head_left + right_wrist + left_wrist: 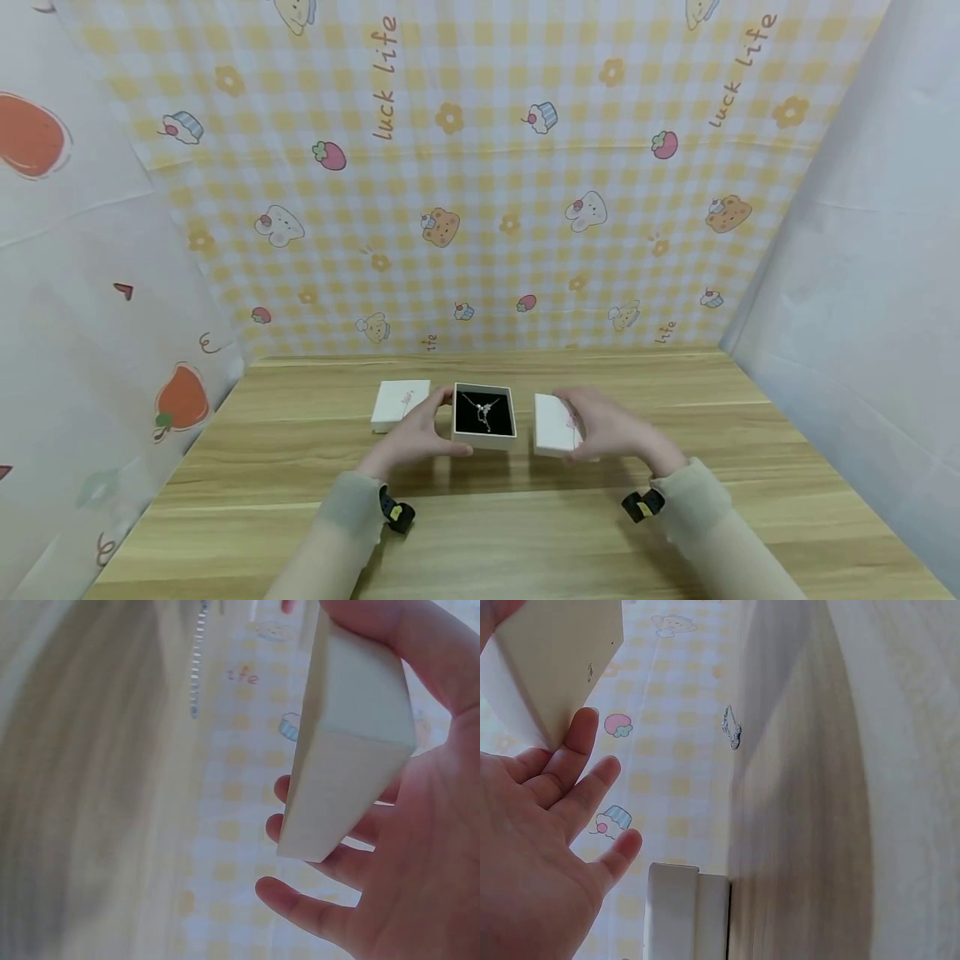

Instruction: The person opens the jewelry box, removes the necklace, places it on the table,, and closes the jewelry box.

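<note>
My left hand [411, 435] grips the left side of a small white jewelry box base [483, 442]. A silver necklace [485, 413] with a pendant lies on the black insert inside it. To its right, my right hand [609, 423] holds a white box lid [553, 425] with a pink print, thumb at the near side and fingers at the far side. In the right wrist view, the lid [352, 776] is tilted off the table. The left wrist view shows the base [559, 660] lifted too, between thumb and fingers.
A second white box [396, 402], lid on, stands on the wooden table [495, 533] left of the open base. Low by the table, a silver chain [196, 671] shows in the wrist views; the head view does not show it. A checkered cloth [480, 275] hangs behind.
</note>
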Motion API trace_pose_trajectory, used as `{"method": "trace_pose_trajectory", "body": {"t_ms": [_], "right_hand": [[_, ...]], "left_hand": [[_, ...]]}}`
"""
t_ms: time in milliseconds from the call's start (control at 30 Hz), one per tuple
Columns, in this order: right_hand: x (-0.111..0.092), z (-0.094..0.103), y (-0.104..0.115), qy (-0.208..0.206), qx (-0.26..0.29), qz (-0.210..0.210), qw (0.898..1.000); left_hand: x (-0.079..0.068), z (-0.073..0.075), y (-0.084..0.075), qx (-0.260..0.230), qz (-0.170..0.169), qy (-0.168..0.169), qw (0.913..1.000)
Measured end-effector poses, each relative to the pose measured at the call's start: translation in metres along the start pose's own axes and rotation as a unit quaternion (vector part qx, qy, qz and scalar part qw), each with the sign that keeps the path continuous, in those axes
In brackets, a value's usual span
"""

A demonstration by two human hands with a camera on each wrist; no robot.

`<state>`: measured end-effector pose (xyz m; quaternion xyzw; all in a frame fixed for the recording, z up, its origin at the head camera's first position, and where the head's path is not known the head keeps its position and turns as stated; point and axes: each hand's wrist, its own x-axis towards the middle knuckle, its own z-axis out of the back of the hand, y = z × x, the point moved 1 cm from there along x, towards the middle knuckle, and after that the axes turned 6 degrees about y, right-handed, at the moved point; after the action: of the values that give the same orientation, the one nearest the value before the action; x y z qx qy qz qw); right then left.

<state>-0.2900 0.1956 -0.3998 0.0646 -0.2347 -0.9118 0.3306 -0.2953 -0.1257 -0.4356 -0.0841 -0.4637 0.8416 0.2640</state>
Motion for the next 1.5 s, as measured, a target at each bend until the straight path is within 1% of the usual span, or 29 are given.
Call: {"method": "trace_pose_trajectory", "body": {"t_ms": [267,433,600,700,833,1000,1233,1400,1500], "right_hand": [[-0.004,-0.019,-0.008,0.056,-0.029,-0.019,0.998],[-0.006,-0.028,-0.01,0.076,-0.032,-0.017,0.996],[-0.006,-0.035,-0.013,0.077,-0.056,-0.017,0.995],[-0.006,-0.038,-0.013,0.076,-0.065,-0.019,0.995],[-0.007,-0.039,-0.011,0.075,-0.06,-0.025,0.995],[-0.007,-0.039,-0.01,0.074,-0.056,-0.028,0.995],[-0.01,-0.039,-0.011,0.085,-0.053,-0.027,0.995],[-0.01,-0.039,-0.012,0.091,-0.04,-0.039,0.994],[-0.01,-0.038,-0.013,0.103,-0.043,-0.042,0.993]], "left_hand": [[0.0,-0.001,-0.001,0.0,0.006,-0.001,1.0],[0.001,-0.003,-0.002,-0.004,0.009,0.003,0.9999],[0.001,-0.003,-0.001,-0.005,0.014,0.007,0.9999],[0.002,-0.003,0.0,-0.006,0.01,0.008,0.9999],[0.002,-0.003,0.001,-0.005,0.003,0.008,1.0],[0.001,-0.003,0.0,-0.007,0.004,0.008,0.9999],[0.0,-0.004,-0.001,-0.008,0.018,0.009,0.9998],[0.001,-0.005,-0.001,-0.011,0.014,0.01,0.9998],[0.0,-0.005,-0.002,-0.013,0.012,0.012,0.9998]]}}
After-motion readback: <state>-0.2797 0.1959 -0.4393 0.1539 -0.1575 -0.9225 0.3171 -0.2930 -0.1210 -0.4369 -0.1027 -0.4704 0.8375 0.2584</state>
